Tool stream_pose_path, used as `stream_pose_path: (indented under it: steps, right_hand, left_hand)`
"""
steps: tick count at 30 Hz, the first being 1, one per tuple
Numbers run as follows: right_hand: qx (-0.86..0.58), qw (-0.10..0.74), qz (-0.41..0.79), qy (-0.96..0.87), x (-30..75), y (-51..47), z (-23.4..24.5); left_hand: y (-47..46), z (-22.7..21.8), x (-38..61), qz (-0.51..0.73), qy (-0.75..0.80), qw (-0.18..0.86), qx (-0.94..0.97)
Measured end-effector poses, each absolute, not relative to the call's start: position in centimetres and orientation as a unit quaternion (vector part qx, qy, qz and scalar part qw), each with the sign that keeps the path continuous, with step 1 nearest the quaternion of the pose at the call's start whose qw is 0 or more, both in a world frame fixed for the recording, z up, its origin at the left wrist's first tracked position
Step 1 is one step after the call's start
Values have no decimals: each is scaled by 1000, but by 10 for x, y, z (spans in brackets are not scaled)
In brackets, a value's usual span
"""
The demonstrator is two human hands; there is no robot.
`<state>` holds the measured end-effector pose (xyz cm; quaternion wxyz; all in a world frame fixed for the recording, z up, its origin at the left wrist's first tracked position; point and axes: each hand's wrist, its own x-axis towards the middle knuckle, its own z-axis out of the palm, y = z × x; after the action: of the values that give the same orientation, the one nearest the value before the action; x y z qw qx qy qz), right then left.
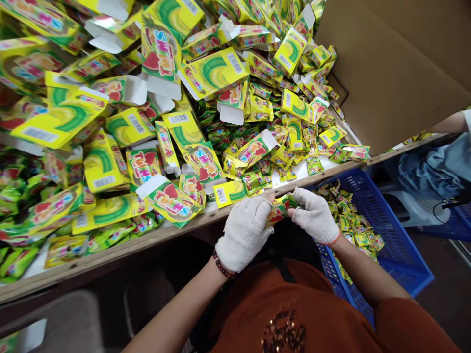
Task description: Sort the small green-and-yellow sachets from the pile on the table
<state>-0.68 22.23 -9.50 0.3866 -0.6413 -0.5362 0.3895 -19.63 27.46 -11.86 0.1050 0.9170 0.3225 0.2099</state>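
Note:
Both my hands wear white knit gloves and meet just below the table's wooden front edge (184, 226). My left hand (245, 233) and my right hand (314, 215) are both closed on one small yellow-green candy box (280, 208), held between them. Directly above the hands, on the table, lies a heap of small candy sachets (257, 162) and flat yellow cartons (211, 73) printed with fruit pictures.
A blue plastic crate (397, 245) with several packed boxes stands at my right, below the table. A large brown cardboard sheet (397, 63) leans at the upper right. Another person's arm and blue clothing (441, 162) show at the far right.

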Motion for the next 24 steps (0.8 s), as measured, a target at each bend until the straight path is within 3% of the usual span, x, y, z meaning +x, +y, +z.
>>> stream_pose_path:
  steps: [7, 14, 16, 21, 24]
  right_hand:
    - [-571, 258, 636, -450, 5, 220, -75]
    - [-465, 253, 750, -397, 7, 218, -87]
    - [-488, 232, 730, -418, 4, 218, -87]
    - [-644, 293, 492, -508, -1, 216, -83]
    - [-637, 283, 549, -461, -2, 218, -84]
  left_hand:
    - [278, -121, -202, 185, 294, 139, 927]
    - [270, -126, -202, 192, 294, 114, 930]
    - [267, -131, -204, 201, 286, 100, 931]
    - [266, -137, -208, 220, 304, 68, 924]
    - [266, -135, -207, 224, 293, 52, 928]
